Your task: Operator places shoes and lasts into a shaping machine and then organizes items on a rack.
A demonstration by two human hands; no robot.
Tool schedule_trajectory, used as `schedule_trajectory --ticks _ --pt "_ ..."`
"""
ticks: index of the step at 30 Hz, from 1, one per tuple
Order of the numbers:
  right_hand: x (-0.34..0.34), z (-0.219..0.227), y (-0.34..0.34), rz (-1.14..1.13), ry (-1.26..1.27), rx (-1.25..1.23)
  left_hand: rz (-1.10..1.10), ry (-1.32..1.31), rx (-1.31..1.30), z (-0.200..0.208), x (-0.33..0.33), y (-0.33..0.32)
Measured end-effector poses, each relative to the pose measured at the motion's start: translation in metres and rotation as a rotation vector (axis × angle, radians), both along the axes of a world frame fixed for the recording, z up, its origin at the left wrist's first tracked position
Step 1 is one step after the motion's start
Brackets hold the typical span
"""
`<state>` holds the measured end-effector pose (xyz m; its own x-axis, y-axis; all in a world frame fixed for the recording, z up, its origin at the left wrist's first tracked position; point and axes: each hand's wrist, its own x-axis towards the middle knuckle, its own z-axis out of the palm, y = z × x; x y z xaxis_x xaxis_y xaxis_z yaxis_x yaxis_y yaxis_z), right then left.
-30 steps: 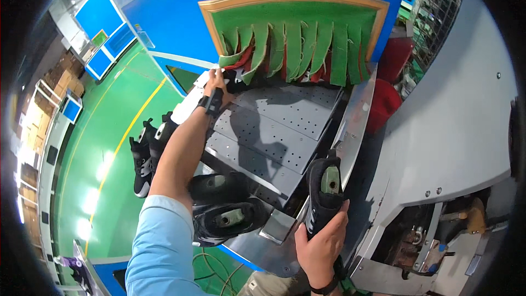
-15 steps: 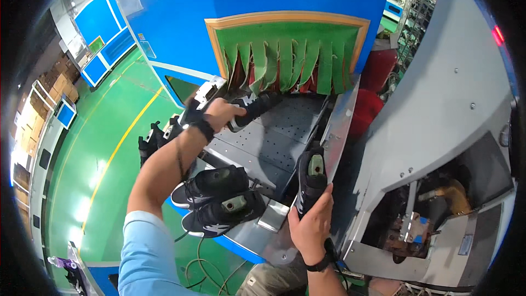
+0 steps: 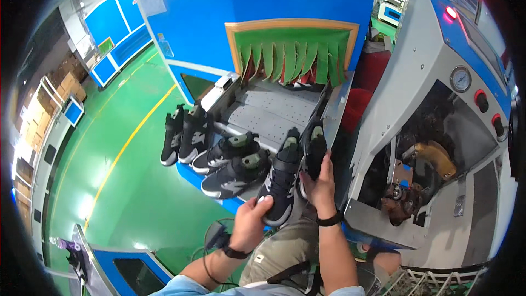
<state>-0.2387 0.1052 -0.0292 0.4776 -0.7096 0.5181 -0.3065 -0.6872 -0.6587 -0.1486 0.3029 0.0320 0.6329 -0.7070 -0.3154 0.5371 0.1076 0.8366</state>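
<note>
My left hand (image 3: 249, 223) grips a black sneaker (image 3: 282, 178) with a grey-white sole by its toe, thumb on top. Its heel points away from me, and a pale green block shows in its opening. Close beside it, my right hand (image 3: 322, 189) is wrapped round the side of a second black sneaker (image 3: 314, 151), also with a pale block inside. Both are at the near right corner of the machine's metal outfeed. Left of them, a sneaker (image 3: 236, 176) and another sneaker (image 3: 226, 151) rest on the ledge, toes to the left.
Two more sneakers (image 3: 186, 136) stand at the ledge's far left end. Beyond lies a perforated metal bed (image 3: 274, 111) leading to a green strip curtain (image 3: 293, 57) in a blue machine. A grey machine (image 3: 394, 104) with a gauge and knobs rises at right, beside a red bin (image 3: 359, 107).
My left hand has come back from the metal bed near the curtain, bringing a sneaker beside the one in my right hand. The view has shifted, showing more of the grey machine.
</note>
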Motion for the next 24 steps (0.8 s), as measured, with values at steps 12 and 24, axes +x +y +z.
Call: schedule_trajectory --ticks 12,24 --pt "-0.027 0.025 0.056 0.025 0.205 0.212 -0.173 -0.724 0.620 -0.027 0.018 0.012" --pt "-0.107 0.012 0.102 -0.078 -0.147 0.748 -0.388 -0.871 0.239 0.129 0.145 -0.031"
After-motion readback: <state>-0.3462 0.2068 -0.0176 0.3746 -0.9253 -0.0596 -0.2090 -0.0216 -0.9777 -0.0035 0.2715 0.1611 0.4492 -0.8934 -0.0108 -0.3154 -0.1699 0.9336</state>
